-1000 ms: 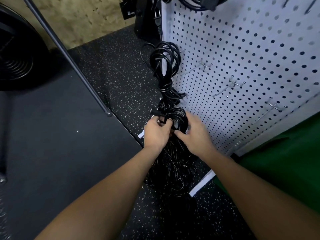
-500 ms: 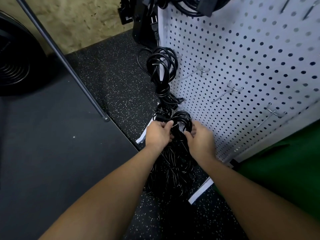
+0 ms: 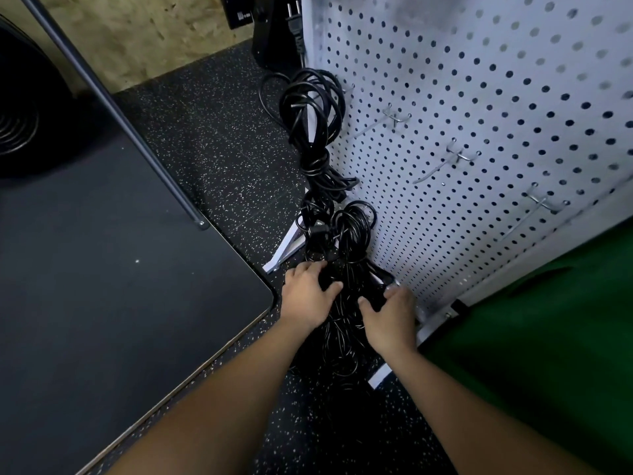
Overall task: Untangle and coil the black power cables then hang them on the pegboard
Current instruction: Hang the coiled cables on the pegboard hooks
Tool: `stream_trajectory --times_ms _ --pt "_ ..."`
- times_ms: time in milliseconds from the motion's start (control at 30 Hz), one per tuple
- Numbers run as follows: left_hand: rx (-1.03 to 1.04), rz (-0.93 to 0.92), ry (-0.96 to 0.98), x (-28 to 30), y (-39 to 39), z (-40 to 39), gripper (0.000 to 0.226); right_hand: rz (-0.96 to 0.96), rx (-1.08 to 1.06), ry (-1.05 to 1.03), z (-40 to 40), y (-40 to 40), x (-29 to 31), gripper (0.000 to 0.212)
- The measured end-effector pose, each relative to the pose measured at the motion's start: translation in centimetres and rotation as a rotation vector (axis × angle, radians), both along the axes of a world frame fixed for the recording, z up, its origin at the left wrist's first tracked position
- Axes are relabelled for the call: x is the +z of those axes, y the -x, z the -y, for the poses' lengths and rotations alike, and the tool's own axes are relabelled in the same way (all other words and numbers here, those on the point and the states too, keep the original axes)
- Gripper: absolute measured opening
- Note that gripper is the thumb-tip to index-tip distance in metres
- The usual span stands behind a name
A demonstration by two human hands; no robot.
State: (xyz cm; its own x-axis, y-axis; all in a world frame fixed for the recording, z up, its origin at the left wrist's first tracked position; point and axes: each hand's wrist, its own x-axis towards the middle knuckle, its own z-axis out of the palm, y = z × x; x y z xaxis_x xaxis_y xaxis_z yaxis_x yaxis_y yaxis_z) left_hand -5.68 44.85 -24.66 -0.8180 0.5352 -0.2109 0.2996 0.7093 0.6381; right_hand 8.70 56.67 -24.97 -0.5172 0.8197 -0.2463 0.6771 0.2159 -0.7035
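A white pegboard (image 3: 486,138) stands upright on the right, with bare metal hooks (image 3: 455,156). A coiled black cable (image 3: 311,108) hangs at its left edge, and a second coil (image 3: 352,228) hangs just below it. Under these lies a tangled heap of black cables (image 3: 339,347) on the floor. My left hand (image 3: 306,294) grips the top of the heap, fingers curled into the strands. My right hand (image 3: 388,315) grips the cables on the pegboard side, thumb wrapped around a bundle.
A dark table (image 3: 102,286) fills the left, its corner close to my left hand, with a slanted metal pole (image 3: 113,111) ending on it. Green cloth (image 3: 548,337) lies at the right. The floor (image 3: 212,138) is speckled black rubber. A plug (image 3: 294,25) dangles at the top.
Both hands have let go of the lower hung coil and dropped down to the tangled heap beneath it. The coil stays hanging on the pegboard.
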Motion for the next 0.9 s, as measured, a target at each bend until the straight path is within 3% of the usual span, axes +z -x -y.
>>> stream_trajectory --times_ms 133,233,367,533,700,900 --pt "-0.086 0.09 0.119 -2.5 -1.1 0.8 0.091 0.065 -0.062 0.266 0.7 0.2 -1.9 0.074" --pt "-0.104 0.062 0.11 -3.6 -1.5 1.4 0.096 0.057 -0.048 0.297 1.1 0.4 -3.2 0.079" --pt "-0.078 0.054 0.103 -3.8 -2.2 2.1 0.091 0.031 -0.069 0.377 1.4 -0.4 -4.5 0.071" --pt "-0.063 0.052 0.165 -3.2 -3.8 4.0 0.086 0.04 -0.174 0.502 3.0 -1.8 -5.5 0.039" --pt "-0.007 0.027 0.224 -2.7 -6.2 7.4 0.087 -0.08 -0.309 0.691 5.7 -2.8 -6.8 0.025" --pt "0.081 0.016 0.315 -1.8 -7.4 10.1 0.087 -0.051 -0.401 0.81 6.3 -3.3 -5.9 0.029"
